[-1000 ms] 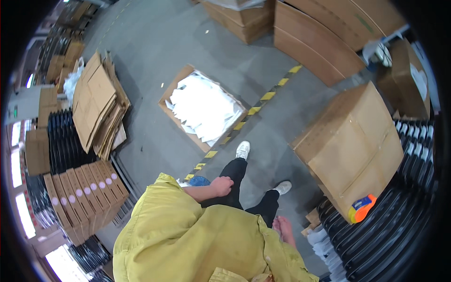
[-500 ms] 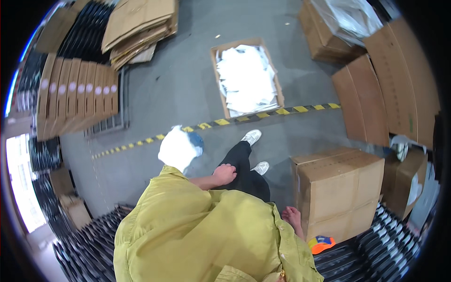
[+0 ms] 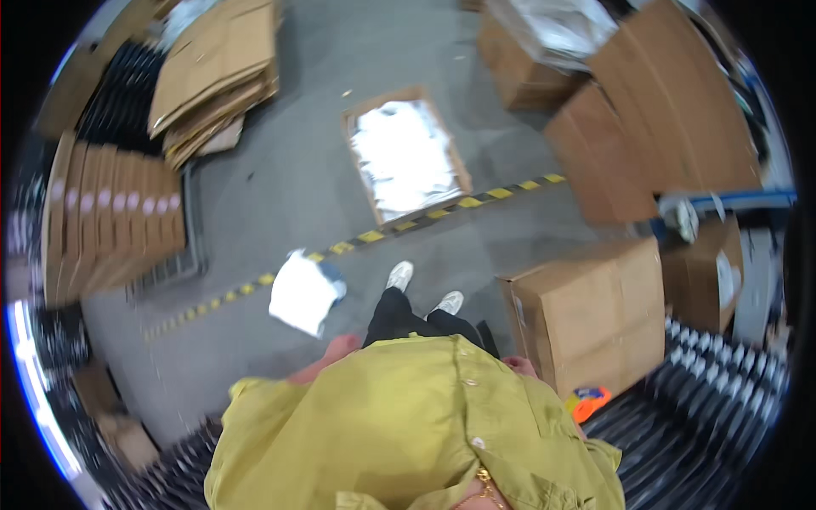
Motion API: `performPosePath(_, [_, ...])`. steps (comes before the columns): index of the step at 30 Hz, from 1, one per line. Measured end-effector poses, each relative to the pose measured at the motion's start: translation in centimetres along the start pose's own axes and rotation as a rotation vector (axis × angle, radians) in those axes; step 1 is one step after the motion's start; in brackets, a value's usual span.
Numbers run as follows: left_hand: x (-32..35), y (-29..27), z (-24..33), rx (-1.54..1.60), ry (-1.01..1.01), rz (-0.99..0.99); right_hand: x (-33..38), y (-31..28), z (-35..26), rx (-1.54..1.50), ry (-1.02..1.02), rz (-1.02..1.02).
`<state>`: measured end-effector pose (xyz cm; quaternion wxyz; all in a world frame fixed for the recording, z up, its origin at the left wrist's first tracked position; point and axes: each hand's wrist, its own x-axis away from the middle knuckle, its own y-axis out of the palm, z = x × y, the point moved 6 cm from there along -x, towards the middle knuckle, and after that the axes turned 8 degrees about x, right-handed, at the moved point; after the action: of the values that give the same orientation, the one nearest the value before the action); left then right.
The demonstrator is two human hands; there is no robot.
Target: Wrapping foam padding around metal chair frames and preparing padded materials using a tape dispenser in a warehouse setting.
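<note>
Near a boxy brown carton (image 3: pixel 595 316), the right hand's (image 3: pixel 520 366) openness and hold, like the left hand's (image 3: pixel 341 347), cannot be told.

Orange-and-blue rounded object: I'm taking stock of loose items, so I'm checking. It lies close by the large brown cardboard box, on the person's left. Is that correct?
The side is wrong: the head view shows the orange-and-blue rounded object on the person's right, where the right hand also is. It does lie close by the large brown cardboard box.
</note>
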<state>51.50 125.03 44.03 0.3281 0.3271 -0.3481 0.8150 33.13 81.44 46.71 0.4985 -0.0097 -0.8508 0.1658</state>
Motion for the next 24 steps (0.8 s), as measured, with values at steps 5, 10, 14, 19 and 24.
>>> performPosePath(5, [-0.6, -5.5, -0.4, 0.041, 0.172, -0.141, 6.5, 6.4, 11.2, -0.614, -0.013, -0.168])
performPosePath(10, [-4.8, -12.1, 0.4, 0.159, 0.249, -0.319, 11.0, 11.8, 0.5, -0.545, -0.083, 0.123])
performPosePath(14, [-9.0, -14.5, 5.7, 0.223, 0.187, -0.473, 15.9, 12.0, -3.2, -0.495, -0.039, 0.297])
performPosePath(19, [-10.7, -10.1, 14.5, 0.301, 0.090, -0.591, 19.5, 15.7, -6.2, -0.936, 0.100, 0.482])
performPosePath(24, [-14.2, -9.7, 14.0, 0.191, 0.068, -0.696, 19.2, 22.4, -2.9, -1.191, 0.082, 0.621])
